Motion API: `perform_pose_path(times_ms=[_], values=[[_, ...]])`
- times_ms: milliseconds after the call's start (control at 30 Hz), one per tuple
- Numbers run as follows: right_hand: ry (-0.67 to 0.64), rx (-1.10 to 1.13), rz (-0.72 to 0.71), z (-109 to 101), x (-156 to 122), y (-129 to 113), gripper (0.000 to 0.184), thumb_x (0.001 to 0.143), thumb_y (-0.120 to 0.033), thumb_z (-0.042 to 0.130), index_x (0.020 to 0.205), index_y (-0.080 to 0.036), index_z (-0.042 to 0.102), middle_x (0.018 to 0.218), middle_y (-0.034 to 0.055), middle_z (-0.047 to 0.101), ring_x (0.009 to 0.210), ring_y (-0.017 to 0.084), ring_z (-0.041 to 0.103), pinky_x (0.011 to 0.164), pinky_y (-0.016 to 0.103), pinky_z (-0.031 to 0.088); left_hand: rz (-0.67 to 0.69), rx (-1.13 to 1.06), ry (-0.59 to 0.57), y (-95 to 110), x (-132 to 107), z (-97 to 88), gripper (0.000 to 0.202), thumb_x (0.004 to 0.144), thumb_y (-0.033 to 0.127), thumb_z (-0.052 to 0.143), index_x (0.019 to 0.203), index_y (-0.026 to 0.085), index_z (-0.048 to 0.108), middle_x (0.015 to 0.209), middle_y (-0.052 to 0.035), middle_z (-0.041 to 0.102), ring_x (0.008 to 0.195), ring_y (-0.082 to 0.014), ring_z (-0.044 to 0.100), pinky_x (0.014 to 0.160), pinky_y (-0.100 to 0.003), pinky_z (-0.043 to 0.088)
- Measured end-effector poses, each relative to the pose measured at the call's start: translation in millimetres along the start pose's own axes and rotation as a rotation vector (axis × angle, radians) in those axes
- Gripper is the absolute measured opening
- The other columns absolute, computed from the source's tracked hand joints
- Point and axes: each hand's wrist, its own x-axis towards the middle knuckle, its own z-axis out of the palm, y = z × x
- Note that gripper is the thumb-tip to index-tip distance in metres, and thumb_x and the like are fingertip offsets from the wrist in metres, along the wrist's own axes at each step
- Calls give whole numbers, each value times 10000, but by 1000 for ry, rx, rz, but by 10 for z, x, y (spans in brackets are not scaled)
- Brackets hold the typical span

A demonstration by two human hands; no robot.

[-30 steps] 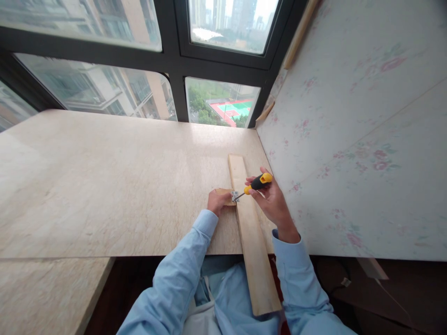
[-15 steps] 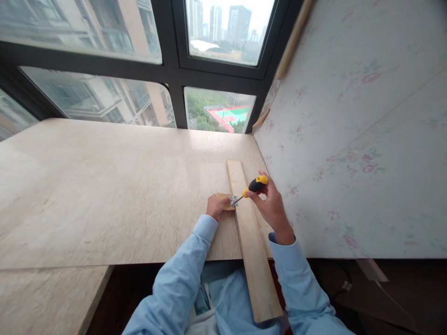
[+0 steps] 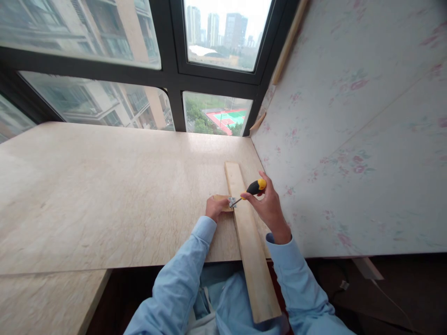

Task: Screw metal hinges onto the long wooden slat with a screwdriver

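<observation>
A long pale wooden board [image 3: 252, 251] lies on the stone sill, its near end jutting over the front edge. Against its left side sits a short wooden piece [image 3: 226, 209], and a small metal hinge [image 3: 232, 201] spans the joint between the two. My left hand [image 3: 215, 207] is closed on the short piece, thumb close to the hinge. A yellow and black screwdriver [image 3: 254, 188] slants down to the left in my right hand [image 3: 268, 204], fingers round its handle. Its tip meets the hinge; the screw under it is too small to make out.
The marbled sill [image 3: 115, 195] stretches left under a dark-framed window [image 3: 171, 70]. Close on the right of my right hand stands a floral-papered wall [image 3: 349, 139]. A lower stone ledge [image 3: 45, 298] is at the bottom left, and a cable with a plug [image 3: 344, 285] lies bottom right.
The screwdriver handle has tilted slightly and my right fingers have shifted around it. The whole view has moved a little; the board and my left hand keep their places on the sill.
</observation>
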Motion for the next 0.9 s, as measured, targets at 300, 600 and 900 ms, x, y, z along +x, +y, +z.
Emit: perform_pose_path(times_ms=[300,600,900], values=[[-187,310,-98,-18,-12,46,732,859,-349,635,1484,-269,262,1416,113,479,1307,226,501,1111,452,417,-4,2,-20,-58,65,-27,220,558,162,734,716,204,587,723,-14,658,672,-195,657,566,-269,526],[41,-48,-1,-38,-40,-36,863,706,-517,776,1417,-199,403,1269,149,564,1144,294,586,1018,505,483,25,0,-16,-43,39,-20,193,577,138,708,717,199,590,727,-8,663,719,-196,673,599,-258,529],[-44,-12,15,-39,-74,-76,751,784,-526,700,1400,-207,413,1135,115,634,951,243,659,918,469,546,5,38,-27,-49,48,-25,202,602,167,708,761,202,590,789,-13,686,791,-212,693,618,-256,538]])
